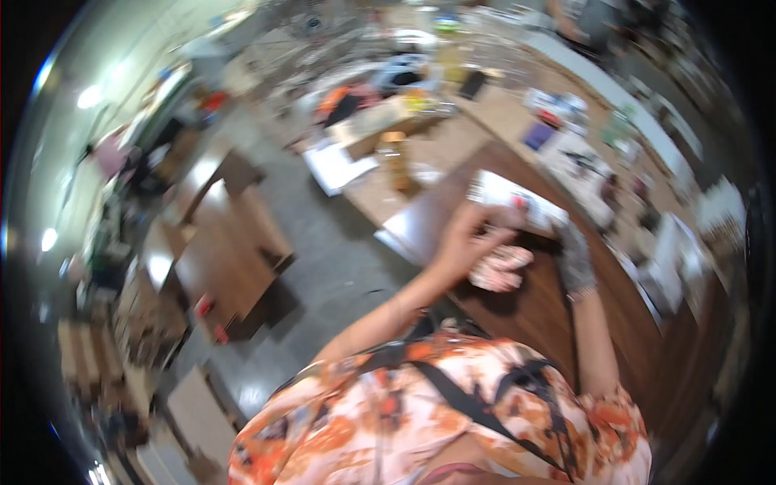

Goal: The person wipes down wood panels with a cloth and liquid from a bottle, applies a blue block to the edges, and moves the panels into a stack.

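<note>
The picture is blurred by motion. My left hand is bare and reaches over a dark wooden table, its fingers at the near edge of a white printed sheet. Just right of it a pale pink and white crumpled thing lies on the table. My right hand wears a grey glove and rests beyond that thing, fingers pointing away from me. The blur hides whether either hand grips anything. My orange patterned shirt with black straps fills the lower edge.
A lighter counter behind the table carries a brown bottle, boxes and papers. Low wooden furniture stands on the grey floor to the left. A long bench with clutter runs along the right, with another person at the far end.
</note>
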A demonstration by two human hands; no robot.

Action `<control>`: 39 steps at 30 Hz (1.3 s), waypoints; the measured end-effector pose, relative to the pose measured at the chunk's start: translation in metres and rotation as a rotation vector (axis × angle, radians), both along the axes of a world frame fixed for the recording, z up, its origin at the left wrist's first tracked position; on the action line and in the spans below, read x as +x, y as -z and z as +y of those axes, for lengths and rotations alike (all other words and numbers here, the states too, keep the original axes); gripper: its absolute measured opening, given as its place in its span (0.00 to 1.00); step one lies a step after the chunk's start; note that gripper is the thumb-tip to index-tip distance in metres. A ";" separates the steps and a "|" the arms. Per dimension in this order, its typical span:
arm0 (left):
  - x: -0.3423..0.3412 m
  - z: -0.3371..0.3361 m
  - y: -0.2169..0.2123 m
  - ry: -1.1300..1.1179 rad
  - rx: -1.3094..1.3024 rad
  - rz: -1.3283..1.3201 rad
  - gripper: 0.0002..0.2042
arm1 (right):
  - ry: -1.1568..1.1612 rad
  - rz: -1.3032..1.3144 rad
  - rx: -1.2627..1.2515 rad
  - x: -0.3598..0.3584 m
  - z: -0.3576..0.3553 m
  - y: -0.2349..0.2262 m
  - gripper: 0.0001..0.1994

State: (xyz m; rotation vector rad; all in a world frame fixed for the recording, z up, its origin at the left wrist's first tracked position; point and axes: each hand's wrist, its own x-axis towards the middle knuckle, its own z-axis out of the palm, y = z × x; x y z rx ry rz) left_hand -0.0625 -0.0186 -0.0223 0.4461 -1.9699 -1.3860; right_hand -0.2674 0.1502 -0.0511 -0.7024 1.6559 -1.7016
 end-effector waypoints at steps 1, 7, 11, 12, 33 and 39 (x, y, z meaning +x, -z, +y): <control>0.001 -0.002 0.008 -0.052 -0.056 0.009 0.18 | 0.078 0.198 0.096 -0.010 0.001 0.011 0.21; 0.010 -0.003 0.007 -0.053 -0.130 -0.105 0.23 | 0.444 0.236 -0.066 -0.126 0.013 -0.010 0.13; -0.004 -0.003 0.013 -0.019 -0.154 -0.046 0.24 | 0.528 0.927 0.417 -0.186 0.042 -0.006 0.15; -0.003 -0.004 0.011 -0.019 -0.158 -0.051 0.24 | 0.528 0.921 0.414 -0.194 0.037 -0.001 0.15; 0.015 -0.005 -0.003 0.104 -0.147 -0.151 0.26 | 0.095 1.093 0.774 -0.331 0.016 0.078 0.12; 0.014 -0.005 -0.007 0.110 -0.182 -0.093 0.25 | 0.043 1.138 0.681 -0.329 0.026 0.059 0.12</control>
